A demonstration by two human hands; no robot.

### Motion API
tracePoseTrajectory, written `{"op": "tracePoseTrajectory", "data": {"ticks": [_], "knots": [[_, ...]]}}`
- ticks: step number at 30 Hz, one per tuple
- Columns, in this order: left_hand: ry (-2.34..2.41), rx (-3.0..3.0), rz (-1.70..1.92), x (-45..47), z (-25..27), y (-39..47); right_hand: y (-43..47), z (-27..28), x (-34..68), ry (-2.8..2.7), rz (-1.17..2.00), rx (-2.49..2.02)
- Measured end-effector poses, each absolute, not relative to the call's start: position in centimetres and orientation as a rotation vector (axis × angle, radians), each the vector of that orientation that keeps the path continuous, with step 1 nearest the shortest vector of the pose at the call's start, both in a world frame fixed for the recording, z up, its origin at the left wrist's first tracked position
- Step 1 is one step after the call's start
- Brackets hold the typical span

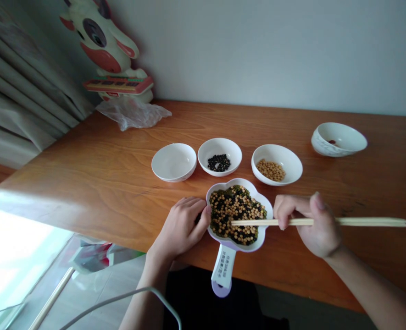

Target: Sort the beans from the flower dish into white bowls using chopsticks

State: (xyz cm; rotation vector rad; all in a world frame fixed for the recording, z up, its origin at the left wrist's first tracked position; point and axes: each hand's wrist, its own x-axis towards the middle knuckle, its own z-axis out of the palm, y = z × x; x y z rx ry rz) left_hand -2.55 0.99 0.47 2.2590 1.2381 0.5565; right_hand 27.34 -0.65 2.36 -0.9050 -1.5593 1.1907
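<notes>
at far left, a curtain hangs beside a toy cow with a keyboard; a plastic bag lies at the toy's foot, on the wooden table. next comes a white bowl, the leftmost of three in a row. below it, the left hand rests with curled fingers, its thumb at the left rim of the scalloped pan; whether it grips that rim or merely touches it cannot be told. the pan lies between the two hands, near the table's front edge, its labelled handle pointing toward the person; within it are mixed beans, black, tan and green. behind the pan stands a second bowl, with black beans, and, farther right, a third bowl, with tan beans. the right hand, just right of the pan, is closed around the chopsticks partway along their length; their tips lie leftward of the grip, among the mixed beans. at far right, behind this hand, stands a patterned bowl, a small reddish item inside.
</notes>
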Motion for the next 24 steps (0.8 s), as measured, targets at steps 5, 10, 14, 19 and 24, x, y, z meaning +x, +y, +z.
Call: {"op": "tracePoseTrajectory", "data": {"ticks": [5, 10, 14, 19, 24], "knots": [[1.232, 2.248, 0.545, -2.6, 0.6, 0.9, -0.8, 2.1, 27.3, -1.637, 1.265, -0.889], [1.225, 2.233, 0.544, -2.5, 0.7, 1.0, -0.9, 2.1, 27.2, -1.608, 1.18, -0.93], [1.223, 2.247, 0.549, -2.6, 0.6, 1.0, -0.6, 3.0, 27.3, -1.524, 1.216, -0.914], [1.231, 2.242, 0.553, -2.5, 0.6, 1.0, -0.5, 3.0, 27.3, -1.515, 1.266, -0.954], [1.225, 2.239, 0.55, -2.5, 0.7, 0.9, -0.5, 2.8, 27.2, -1.492, 1.238, -0.968]]}}
